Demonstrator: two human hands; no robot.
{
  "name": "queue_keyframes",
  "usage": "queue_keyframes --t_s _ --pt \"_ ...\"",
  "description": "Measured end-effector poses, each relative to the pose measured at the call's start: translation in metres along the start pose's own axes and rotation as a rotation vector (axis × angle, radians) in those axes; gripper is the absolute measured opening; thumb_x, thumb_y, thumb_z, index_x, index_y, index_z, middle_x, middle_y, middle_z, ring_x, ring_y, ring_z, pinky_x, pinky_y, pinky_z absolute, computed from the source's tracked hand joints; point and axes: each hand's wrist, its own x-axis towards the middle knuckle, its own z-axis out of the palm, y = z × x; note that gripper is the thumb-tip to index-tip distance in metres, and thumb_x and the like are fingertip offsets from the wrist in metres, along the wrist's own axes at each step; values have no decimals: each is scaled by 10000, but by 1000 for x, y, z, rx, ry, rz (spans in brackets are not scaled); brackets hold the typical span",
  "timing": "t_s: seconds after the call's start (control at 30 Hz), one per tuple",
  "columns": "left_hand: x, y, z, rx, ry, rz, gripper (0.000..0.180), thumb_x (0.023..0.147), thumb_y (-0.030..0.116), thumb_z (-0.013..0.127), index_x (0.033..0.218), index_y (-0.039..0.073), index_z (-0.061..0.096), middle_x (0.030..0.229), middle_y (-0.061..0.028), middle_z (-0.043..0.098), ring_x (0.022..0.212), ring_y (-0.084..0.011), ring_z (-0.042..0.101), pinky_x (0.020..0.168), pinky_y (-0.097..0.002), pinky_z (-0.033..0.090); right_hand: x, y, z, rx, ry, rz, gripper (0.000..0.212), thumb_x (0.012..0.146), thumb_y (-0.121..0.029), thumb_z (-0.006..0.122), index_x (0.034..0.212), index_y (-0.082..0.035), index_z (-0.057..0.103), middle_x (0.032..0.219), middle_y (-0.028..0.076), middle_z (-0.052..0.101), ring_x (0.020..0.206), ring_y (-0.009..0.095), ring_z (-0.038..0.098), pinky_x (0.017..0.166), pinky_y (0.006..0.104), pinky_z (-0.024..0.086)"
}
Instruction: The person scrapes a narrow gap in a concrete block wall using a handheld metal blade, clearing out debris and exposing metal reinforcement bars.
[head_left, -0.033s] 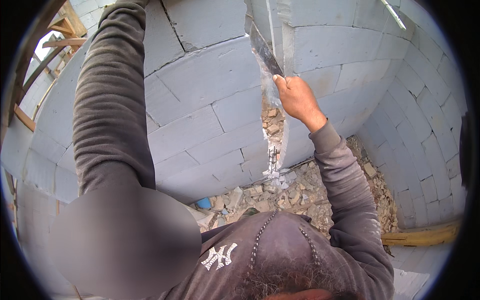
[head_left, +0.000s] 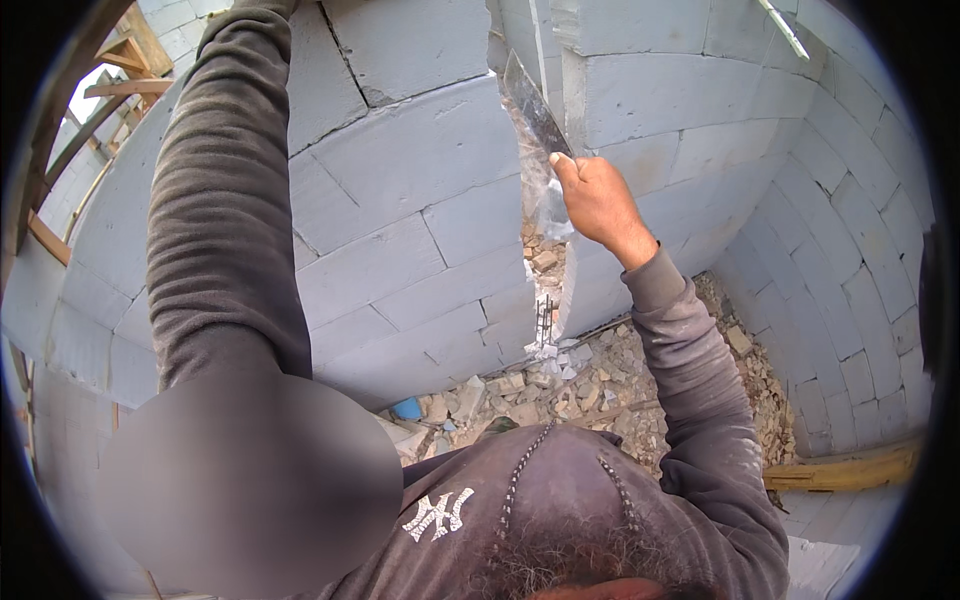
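Observation:
My right hand (head_left: 597, 205) is closed round the handle of a long, broad metal blade (head_left: 537, 112), thumb along its top. The fist hides the handle, and I cannot make out teeth on the edge. The blade points up and left, lying across a ragged upright slot (head_left: 531, 165) in the pale grey block wall (head_left: 400, 150). My left arm (head_left: 220, 200) stretches up to the top edge of the picture. Only a sliver of my left hand (head_left: 272, 3) shows there by the wall, its fingers out of sight.
Thin metal bars (head_left: 544, 318) stand at the slot's foot. Broken rubble (head_left: 560, 395) covers the ground below, with a small blue piece (head_left: 407, 408) in it. Another block wall (head_left: 840, 250) closes the right side. A yellowish wooden beam (head_left: 850, 470) lies lower right; timbers (head_left: 125, 75) stand upper left.
My right hand has shifted slightly right and down, and the blade has moved with it along the slot. My left arm stays nearly where it was.

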Motion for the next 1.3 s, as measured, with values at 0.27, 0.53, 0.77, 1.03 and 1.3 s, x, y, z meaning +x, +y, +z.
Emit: queue_keyframes --t_s 0.27,0.53,0.77,1.03,1.3 --pt "-7 -1 -3 -20 -78 65 1192 735 883 624 1399 -105 566 1475 -305 535 1402 -407 489 1171 -407 375 -9 -120 -125 509 990 -701 508 1128 -360 462 684 -113 441 582 -41 386 494 57 360 455 257 314" --pt "-30 15 -17 -58 -130 111 1216 733 878 627 1442 -103 520 1521 -299 490 1420 -404 472 1185 -414 359 24 -17 -4 182 723 -351 465 1078 -296 498 746 21 573 584 148 576 507 247 532 531 379 437" --pt "-21 17 -1 -28 26 64 1223 736 877 620 1461 -100 498 1534 -299 473 1438 -399 454 1201 -409 336 -9 2 10 128 131 -5 601 1089 -399 486 703 54 572 584 202 524 527 292 495 550 446 423" --pt "-3 13 -6 44 -8 68 1206 752 885 588 1441 -103 518 1508 -307 499 1426 -411 464 1188 -425 350 33 -57 -181 916 462 -1093 323 1080 -287 461 808 -116 497 735 47 517 634 156 502 575 291 423" --pt "-20 14 -9 24 -56 146 1206 753 893 581 1419 -111 537 1503 -313 501 1423 -411 466 1183 -415 357 -8 36 48 33 78 -12 567 1089 -384 479 741 45 606 581 179 521 530 243 461 536 443 409"
